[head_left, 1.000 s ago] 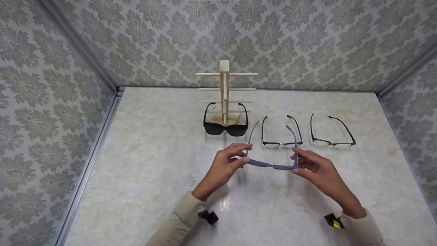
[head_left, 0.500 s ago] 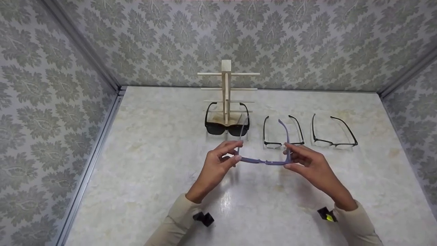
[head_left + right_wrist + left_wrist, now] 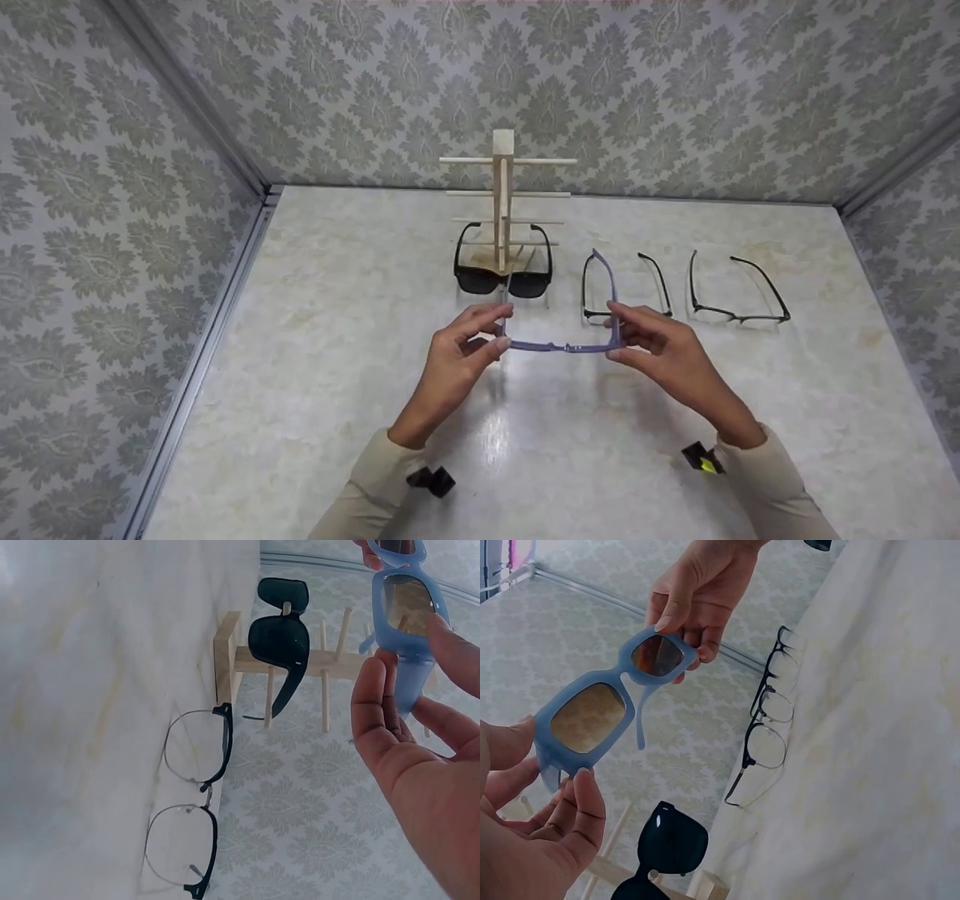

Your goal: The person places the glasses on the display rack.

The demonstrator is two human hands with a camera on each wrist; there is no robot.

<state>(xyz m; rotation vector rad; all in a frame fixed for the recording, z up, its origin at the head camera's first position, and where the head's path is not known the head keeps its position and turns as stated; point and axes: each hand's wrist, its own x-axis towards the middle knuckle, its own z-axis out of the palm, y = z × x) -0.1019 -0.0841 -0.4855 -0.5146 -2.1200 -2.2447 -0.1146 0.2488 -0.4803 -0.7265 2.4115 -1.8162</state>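
Blue-framed sunglasses with brownish lenses are held above the table between both hands, temples unfolded and pointing toward the back. My left hand pinches the left end of the frame near the hinge. The right hand pinches the opposite end the same way, fingers on the temple and thumb low at the front. Beyond them, black sunglasses hang on the lowest peg of a wooden display stand. The left temple of the blue pair overlaps these black sunglasses in the head view.
Two pairs of dark-framed clear eyeglasses stand on the table, one pair partly behind the right hand, the other farther right. Patterned wall panels close off the back and sides. Higher pegs stick out both ways from the stand.
Both hands have carried the blue sunglasses leftward and slightly toward the back, closer in front of the stand. The grip looks the same; the other glasses have stayed put.
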